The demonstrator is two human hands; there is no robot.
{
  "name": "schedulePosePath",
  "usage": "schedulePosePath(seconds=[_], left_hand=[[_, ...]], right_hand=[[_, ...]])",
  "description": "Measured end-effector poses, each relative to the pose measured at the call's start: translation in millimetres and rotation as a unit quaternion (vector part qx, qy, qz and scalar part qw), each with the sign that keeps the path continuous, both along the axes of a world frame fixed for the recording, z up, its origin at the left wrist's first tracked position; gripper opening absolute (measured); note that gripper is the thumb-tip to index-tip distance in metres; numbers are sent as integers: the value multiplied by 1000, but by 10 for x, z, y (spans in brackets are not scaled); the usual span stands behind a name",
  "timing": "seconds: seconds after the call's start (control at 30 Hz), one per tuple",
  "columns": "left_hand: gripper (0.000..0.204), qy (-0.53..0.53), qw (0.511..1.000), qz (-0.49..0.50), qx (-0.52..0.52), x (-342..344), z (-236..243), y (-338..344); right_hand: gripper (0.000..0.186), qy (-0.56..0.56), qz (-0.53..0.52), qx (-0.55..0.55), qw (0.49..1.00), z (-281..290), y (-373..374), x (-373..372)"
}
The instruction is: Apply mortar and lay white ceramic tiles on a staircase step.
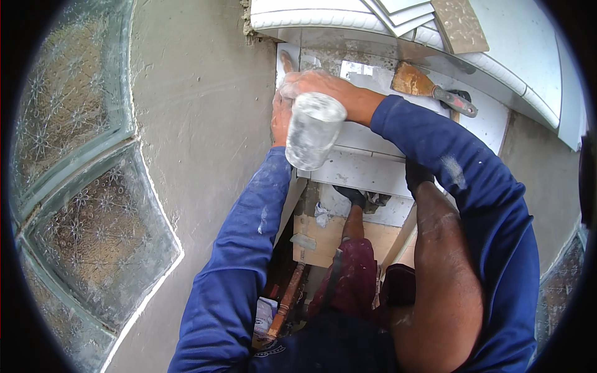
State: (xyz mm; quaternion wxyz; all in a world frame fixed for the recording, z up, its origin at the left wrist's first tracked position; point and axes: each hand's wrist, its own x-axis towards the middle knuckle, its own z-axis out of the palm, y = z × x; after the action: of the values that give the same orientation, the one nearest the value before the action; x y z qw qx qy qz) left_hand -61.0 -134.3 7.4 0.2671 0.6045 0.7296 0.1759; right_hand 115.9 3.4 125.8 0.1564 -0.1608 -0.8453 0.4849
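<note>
Curling beside the wall (pixel 199 105), the right hand (pixel 318 84) and left hand (pixel 281 119) have unclear openings and grips; the pale cylinder (pixel 311 140) shows just nearer, long axis near-to-far.

place: stairway worksite | tiled steps (pixel 367 171) | bare cement wall (pixel 193 124) | loose tiles (pixel 407 13) | scraper (pixel 426 86)

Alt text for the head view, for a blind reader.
A person's left hand and right hand meet beside a grey wall, by a dusty whitish cylinder. A scraper lies on white tiles to the right; glass blocks fill the left.
</note>
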Motion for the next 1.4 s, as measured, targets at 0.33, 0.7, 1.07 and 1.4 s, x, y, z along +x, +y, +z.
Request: schedulePosePath(seconds=[0.33, 0.7, 1.07, 1.4], left_hand=[[51, 85, 996, 13, 3, 376, 459, -194], [51, 46, 998, 31, -16, 609, 444, -685], [59, 122, 990, 13, 69, 752, 229, 51], [64, 177, 983, -16, 41, 589, 228, 547]], right_hand=[[28, -57, -83, 238, 966, 543, -534, 863], [24, -158, -418, 50, 893, 905, -1065, 2356], [48, -318, -641, -51, 696, -275, -1524, 2962], [18, -378, -514, 91, 765, -518, -1325, 1423]])
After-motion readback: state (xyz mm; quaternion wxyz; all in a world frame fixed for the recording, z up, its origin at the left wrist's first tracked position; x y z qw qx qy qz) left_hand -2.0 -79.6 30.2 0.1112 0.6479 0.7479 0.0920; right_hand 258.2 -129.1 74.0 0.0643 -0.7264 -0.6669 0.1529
